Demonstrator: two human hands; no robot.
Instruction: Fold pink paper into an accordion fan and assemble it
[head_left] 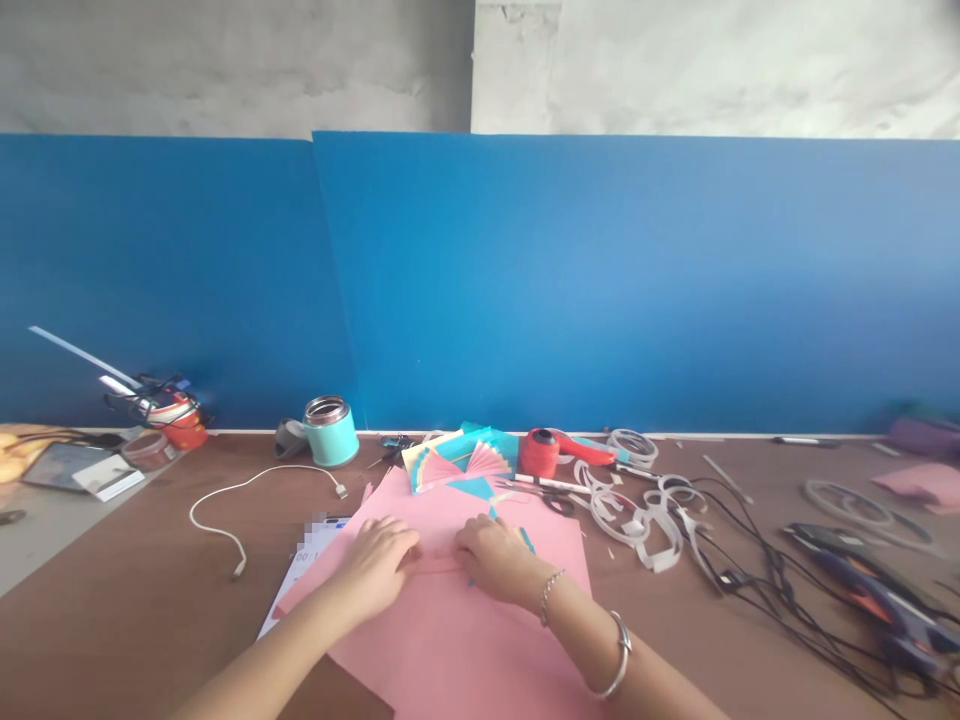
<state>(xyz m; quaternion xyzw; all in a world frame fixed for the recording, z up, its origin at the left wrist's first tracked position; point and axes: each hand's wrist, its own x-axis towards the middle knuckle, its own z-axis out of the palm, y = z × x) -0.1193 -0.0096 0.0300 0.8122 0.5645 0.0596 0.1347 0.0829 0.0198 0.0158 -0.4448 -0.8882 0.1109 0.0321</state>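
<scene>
Large sheets of pink paper (457, 650) lie on the table in front of me, overlapping one another. My left hand (379, 562) rests on them with bent fingers, pinching the paper at a fold line. A short way to the right, my right hand (499, 558) is curled over the same fold, fingertips down on the pink paper. Between the hands runs a narrow folded edge; the thumbs are partly hidden. Small blue paper pieces (472, 487) show beyond and beside the right hand. At the far end of the sheets sits a pleated pink and blue paper fan (480, 460).
A tablet or phone (300, 565) lies partly under the paper. Left of it are a white cable (247, 477) and a turquoise flask (330, 432). Behind stand a red hair-dryer-like tool (541, 452), scissors (559, 500) and white strip coils (622, 505). Black cables (780, 590) spread at right.
</scene>
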